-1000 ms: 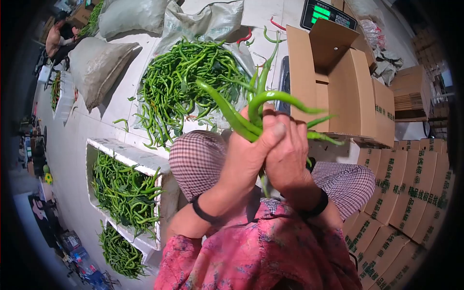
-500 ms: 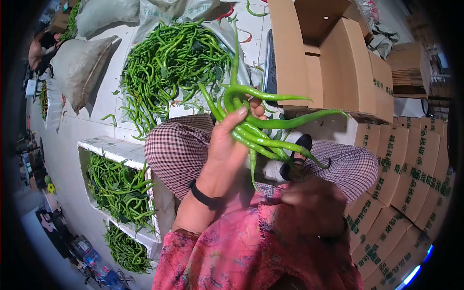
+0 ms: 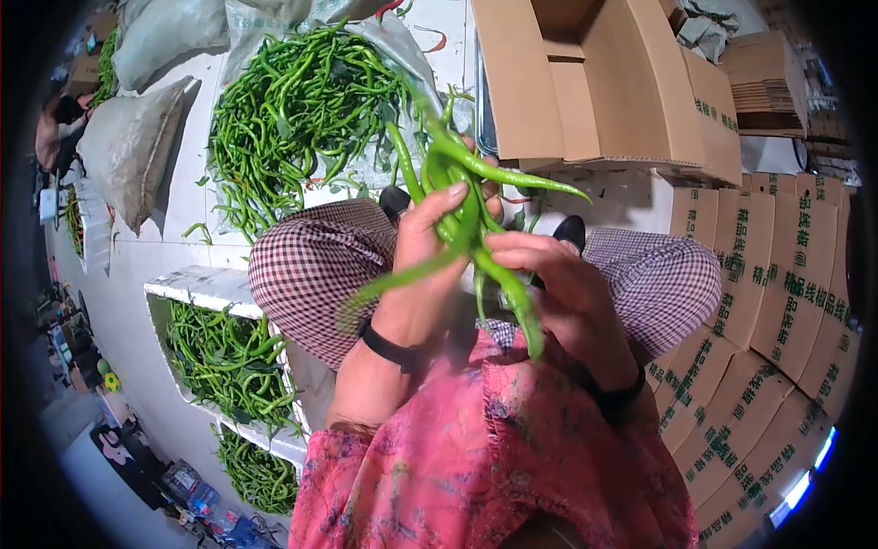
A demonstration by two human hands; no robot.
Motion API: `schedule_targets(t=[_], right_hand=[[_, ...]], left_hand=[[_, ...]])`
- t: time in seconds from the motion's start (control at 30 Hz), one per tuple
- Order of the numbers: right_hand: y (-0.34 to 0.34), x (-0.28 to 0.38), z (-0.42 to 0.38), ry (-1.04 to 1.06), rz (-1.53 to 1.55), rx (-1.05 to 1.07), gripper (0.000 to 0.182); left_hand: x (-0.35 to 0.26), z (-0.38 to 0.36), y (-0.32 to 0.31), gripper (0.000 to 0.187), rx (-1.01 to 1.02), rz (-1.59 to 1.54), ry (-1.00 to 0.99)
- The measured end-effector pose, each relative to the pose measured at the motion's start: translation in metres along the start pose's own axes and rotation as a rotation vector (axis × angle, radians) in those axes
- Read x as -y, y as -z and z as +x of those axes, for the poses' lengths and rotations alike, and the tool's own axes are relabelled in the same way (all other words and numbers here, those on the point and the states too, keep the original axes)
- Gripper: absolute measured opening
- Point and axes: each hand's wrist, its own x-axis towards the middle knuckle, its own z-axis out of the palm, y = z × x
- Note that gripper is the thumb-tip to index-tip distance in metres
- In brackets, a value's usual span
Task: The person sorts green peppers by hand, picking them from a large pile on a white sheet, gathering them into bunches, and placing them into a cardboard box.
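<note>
A bunch of long green chili peppers (image 3: pixel 457 197) is gripped in the left hand (image 3: pixel 422 265), whose fingers are closed around the middle of the bunch, thumb tip pressed near the top. The right hand (image 3: pixel 562 284) is laid against the bunch from the other side, fingers curled over the lower peppers; one pepper (blurred) hangs down past the wrist toward the pink floral top (image 3: pixel 498 457). The bunch is held above the checked trousers (image 3: pixel 315 265), between the two knees.

Ahead, a large heap of green peppers (image 3: pixel 297 101) is spread on the floor, touching grey sacks (image 3: pixel 128 146) at its far and left edges. An open cardboard box (image 3: pixel 594 87) stands just beside the heap on the right, its near wall close to the raised pepper tips. To the left, white foam crates (image 3: pixel 215 293) filled with peppers sit against the left knee. Flattened printed cartons (image 3: pixel 777 302) are stacked along the right side, so little open floor is left there; bare floor is seen only between the crates and the heap
</note>
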Motion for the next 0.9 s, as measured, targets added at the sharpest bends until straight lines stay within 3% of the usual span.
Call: schedule_targets(t=[0.07, 0.13, 0.33, 0.5, 0.53, 0.6, 0.63, 0.73, 0.77, 0.8, 0.87, 0.9], right_hand=[[-0.007, -0.022, -0.002, 0.074, 0.036, -0.088, 0.027], [-0.011, -0.031, -0.006, -0.25, 0.272, -0.325, 0.03], [-0.012, -0.037, -0.007, -0.238, 0.445, -0.279, 0.038], [-0.004, -0.027, -0.008, -0.341, 0.697, -0.336, 0.03], [0.002, -0.021, -0.011, -0.326, 0.693, -0.329, 0.03], [0.012, 0.003, -0.015, -0.109, -0.064, -0.182, 0.022], [0.011, 0.018, -0.016, -0.21, -0.053, -0.231, 0.018], [0.02, 0.029, -0.012, -0.236, 0.106, -0.416, 0.019], [0.019, 0.036, -0.007, -0.224, 0.255, -0.459, 0.025], [0.019, 0.038, -0.002, -0.216, 0.247, -0.464, 0.025], [0.018, 0.037, 0.007, 0.004, 0.097, -0.428, 0.03], [0.014, 0.039, 0.01, 0.014, -0.064, -0.424, 0.034]], left_hand=[[0.001, 0.002, 0.004, 0.055, 0.049, 0.056, -0.061], [0.003, -0.003, -0.001, 0.053, 0.014, 0.071, -0.072], [0.004, -0.002, -0.011, 0.049, -0.031, 0.227, -0.162], [0.004, -0.002, -0.014, 0.049, -0.005, 0.27, -0.183], [0.003, -0.005, -0.02, 0.055, -0.009, 0.274, -0.178], [-0.002, -0.018, -0.037, 0.064, 0.055, 0.209, -0.118], [-0.005, -0.018, -0.032, 0.07, 0.165, 0.129, -0.056], [-0.005, -0.024, -0.024, 0.064, 0.443, -0.222, 0.2], [-0.006, -0.027, -0.022, 0.063, 0.473, -0.152, 0.207], [-0.004, -0.027, -0.022, 0.063, 0.484, -0.153, 0.209], [0.002, -0.029, -0.02, 0.065, 0.564, -0.382, 0.379], [0.003, -0.037, -0.027, 0.054, 0.417, -0.36, 0.403]])
